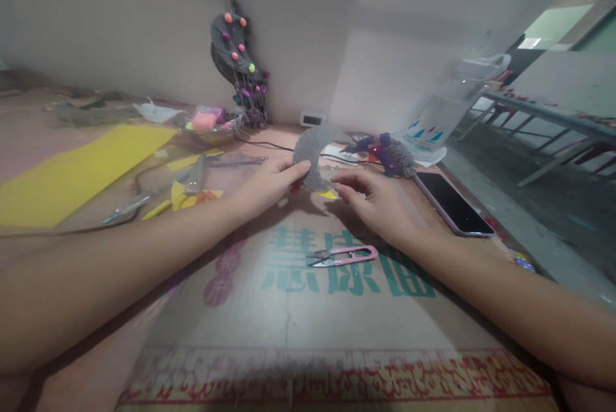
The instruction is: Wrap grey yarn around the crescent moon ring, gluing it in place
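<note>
A crescent moon shape wrapped in grey yarn [310, 154] is upright in my left hand [283, 178], the thumb pressed on its near face. Beside its lower tip, my right hand [368, 197] has thumb and forefinger brought together. What they pinch, if anything, is too small to make out. Below the hands lies a pair of pink-handled thread snips [353, 256] on the printed cardboard [289, 328]. Behind the crescent are a blue glue gun [378, 149] with a small red light and a bundle of grey yarn [403, 158].
A finished-looking grey moon with coloured beads [235, 46] leans on the wall. Yellow sheet [91, 168], a bag of pompoms [209, 120] and tools are at left. A phone [455, 203] and water bottle [436, 110] stand along the right side. A black cable [274, 144] runs behind.
</note>
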`<control>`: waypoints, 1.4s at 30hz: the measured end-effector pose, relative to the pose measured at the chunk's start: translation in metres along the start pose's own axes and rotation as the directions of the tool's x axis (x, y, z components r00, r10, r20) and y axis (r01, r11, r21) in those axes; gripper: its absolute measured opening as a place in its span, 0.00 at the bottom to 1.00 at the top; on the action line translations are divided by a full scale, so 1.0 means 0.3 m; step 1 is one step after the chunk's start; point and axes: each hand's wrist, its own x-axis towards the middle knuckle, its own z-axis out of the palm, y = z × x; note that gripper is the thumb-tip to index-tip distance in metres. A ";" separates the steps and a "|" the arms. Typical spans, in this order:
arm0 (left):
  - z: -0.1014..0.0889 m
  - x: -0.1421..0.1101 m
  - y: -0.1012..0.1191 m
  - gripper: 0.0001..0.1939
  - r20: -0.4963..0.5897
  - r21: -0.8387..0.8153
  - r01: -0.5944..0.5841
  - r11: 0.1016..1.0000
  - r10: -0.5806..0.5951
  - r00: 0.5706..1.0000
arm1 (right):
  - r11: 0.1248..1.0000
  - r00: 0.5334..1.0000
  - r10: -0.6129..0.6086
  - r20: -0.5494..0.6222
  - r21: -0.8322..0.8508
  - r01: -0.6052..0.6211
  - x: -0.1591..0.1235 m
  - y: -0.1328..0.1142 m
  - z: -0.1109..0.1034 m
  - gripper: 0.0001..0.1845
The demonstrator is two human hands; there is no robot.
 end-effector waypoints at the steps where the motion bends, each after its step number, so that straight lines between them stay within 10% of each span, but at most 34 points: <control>1: 0.000 0.002 -0.002 0.20 0.002 0.006 -0.005 1.000 0.005 1.000 | 1.000 1.000 -0.005 0.002 -0.002 0.005 0.001 -0.001 0.000 0.08; 42: 0.022 -0.025 0.002 0.16 0.161 0.039 -0.248 0.968 0.239 0.958 | 0.929 0.942 0.255 0.218 0.215 -0.301 0.010 -0.030 -0.001 0.13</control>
